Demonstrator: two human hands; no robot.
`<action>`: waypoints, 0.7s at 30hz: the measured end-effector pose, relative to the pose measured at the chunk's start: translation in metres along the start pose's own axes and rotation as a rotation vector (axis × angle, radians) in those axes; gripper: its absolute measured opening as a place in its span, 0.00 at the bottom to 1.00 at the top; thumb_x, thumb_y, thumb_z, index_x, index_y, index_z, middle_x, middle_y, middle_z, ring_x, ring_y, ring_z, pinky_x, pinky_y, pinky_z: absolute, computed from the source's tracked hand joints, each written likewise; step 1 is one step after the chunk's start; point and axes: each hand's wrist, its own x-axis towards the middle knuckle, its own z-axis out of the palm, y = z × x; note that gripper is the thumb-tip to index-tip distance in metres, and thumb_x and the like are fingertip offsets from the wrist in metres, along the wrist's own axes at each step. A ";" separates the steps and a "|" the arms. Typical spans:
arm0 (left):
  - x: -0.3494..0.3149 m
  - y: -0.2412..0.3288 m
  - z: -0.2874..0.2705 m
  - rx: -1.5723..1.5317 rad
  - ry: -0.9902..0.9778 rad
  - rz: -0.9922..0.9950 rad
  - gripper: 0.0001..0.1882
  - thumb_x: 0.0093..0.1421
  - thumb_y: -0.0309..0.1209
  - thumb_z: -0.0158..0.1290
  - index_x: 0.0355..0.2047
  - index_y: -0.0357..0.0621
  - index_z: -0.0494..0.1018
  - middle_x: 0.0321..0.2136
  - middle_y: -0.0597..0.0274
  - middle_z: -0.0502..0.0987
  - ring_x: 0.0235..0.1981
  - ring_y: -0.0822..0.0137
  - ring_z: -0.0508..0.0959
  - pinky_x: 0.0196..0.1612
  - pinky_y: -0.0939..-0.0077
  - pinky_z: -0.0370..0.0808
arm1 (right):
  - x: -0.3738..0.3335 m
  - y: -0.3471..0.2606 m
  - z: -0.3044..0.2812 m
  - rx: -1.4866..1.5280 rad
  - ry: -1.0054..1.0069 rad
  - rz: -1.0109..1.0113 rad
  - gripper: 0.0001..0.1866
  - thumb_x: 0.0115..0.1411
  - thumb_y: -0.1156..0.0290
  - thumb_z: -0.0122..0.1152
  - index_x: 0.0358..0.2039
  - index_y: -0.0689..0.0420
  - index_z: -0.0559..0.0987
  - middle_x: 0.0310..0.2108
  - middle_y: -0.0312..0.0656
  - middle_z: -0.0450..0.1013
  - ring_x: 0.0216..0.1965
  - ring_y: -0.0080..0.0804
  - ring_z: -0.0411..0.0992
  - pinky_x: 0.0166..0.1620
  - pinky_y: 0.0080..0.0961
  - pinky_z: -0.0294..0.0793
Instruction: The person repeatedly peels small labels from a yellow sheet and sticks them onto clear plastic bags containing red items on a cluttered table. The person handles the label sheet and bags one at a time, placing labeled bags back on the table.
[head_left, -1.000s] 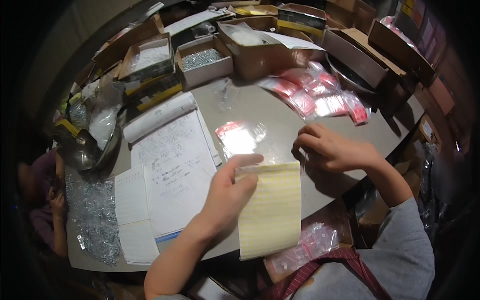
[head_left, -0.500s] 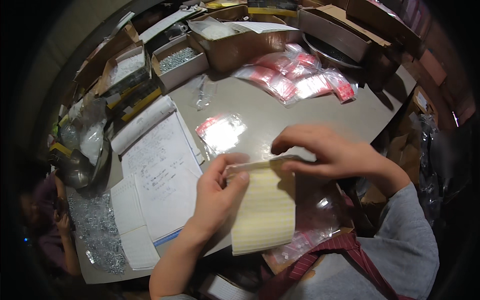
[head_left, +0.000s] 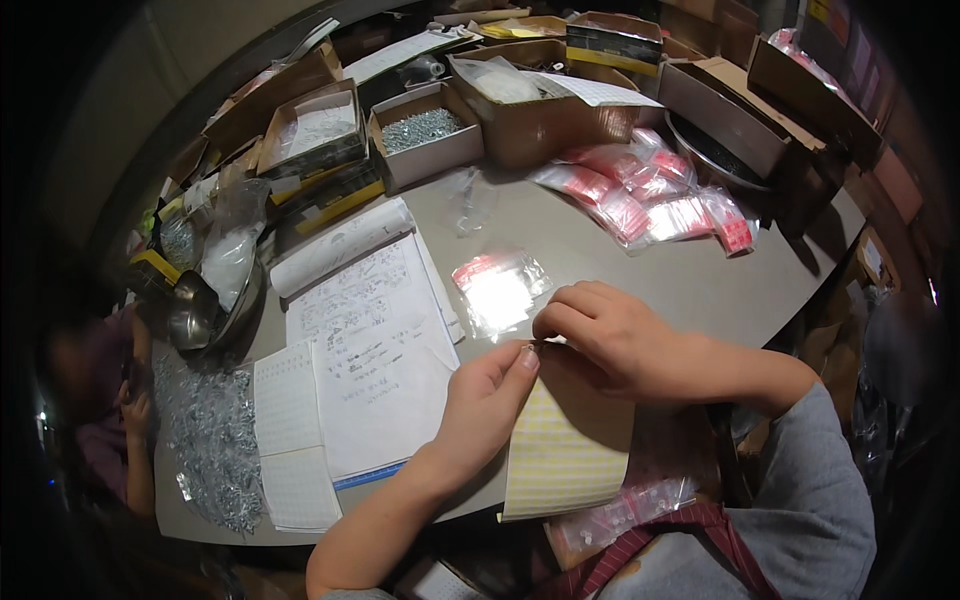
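A sheet with yellow and white rows (head_left: 567, 455), like a sheet of small labels, hangs tilted in front of me over the table's near edge. My left hand (head_left: 485, 405) pinches its upper left corner between thumb and fingers. Curled close beside that thumb, my right hand (head_left: 625, 345) has its fingers closed at the sheet's top edge; its fingertips are partly hidden. Just beyond the hands lies a small stack of clear zip bags (head_left: 498, 295) with red print, shining with glare. Under the sheet, a clear bag of small pieces (head_left: 625, 510) shows near my apron.
Left of my hands lie a clipboard of written paper (head_left: 375, 380), a small open notebook (head_left: 292, 440) and a heap of metal parts (head_left: 210, 440). Farther back are a metal bowl (head_left: 190, 312), a box of screws (head_left: 425, 135) and red-printed bags (head_left: 650, 195). Another person's hand (head_left: 135, 410) shows at far left.
My right hand has closed in from above the sheet to meet my left hand at its top corner. The whole view has shifted, so the table sits farther right and lower.
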 end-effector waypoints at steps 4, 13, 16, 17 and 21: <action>-0.001 0.002 -0.004 0.002 0.011 -0.055 0.16 0.74 0.36 0.48 0.44 0.34 0.78 0.33 0.71 0.76 0.33 0.81 0.69 0.36 0.83 0.66 | 0.001 0.003 -0.002 -0.024 -0.060 -0.039 0.15 0.53 0.76 0.68 0.42 0.59 0.76 0.36 0.45 0.72 0.39 0.47 0.73 0.42 0.38 0.74; 0.009 0.007 -0.017 -0.138 0.005 -0.103 0.15 0.74 0.33 0.45 0.39 0.35 0.77 0.31 0.70 0.77 0.31 0.80 0.73 0.38 0.81 0.71 | 0.033 0.017 -0.017 0.026 -0.052 -0.086 0.11 0.53 0.83 0.65 0.38 0.60 0.76 0.35 0.45 0.73 0.37 0.45 0.74 0.40 0.35 0.74; 0.010 -0.007 -0.012 -0.196 -0.018 -0.173 0.16 0.75 0.34 0.45 0.42 0.34 0.78 0.33 0.66 0.80 0.34 0.78 0.77 0.41 0.79 0.74 | 0.070 0.070 -0.013 0.140 -0.293 0.113 0.08 0.60 0.73 0.65 0.37 0.63 0.77 0.32 0.51 0.76 0.35 0.49 0.76 0.40 0.38 0.75; 0.009 -0.009 -0.013 -0.234 -0.047 -0.161 0.17 0.75 0.34 0.44 0.45 0.33 0.78 0.34 0.64 0.81 0.35 0.77 0.78 0.42 0.79 0.75 | 0.078 0.080 -0.012 0.066 -0.357 0.115 0.10 0.61 0.71 0.64 0.36 0.64 0.77 0.32 0.52 0.77 0.35 0.50 0.76 0.40 0.39 0.75; 0.012 -0.003 -0.007 -0.183 -0.057 -0.147 0.17 0.75 0.34 0.45 0.45 0.33 0.78 0.34 0.64 0.81 0.35 0.77 0.78 0.41 0.79 0.75 | 0.073 0.107 0.004 -0.092 -0.386 0.125 0.13 0.60 0.66 0.65 0.37 0.64 0.79 0.31 0.54 0.78 0.34 0.52 0.77 0.39 0.42 0.75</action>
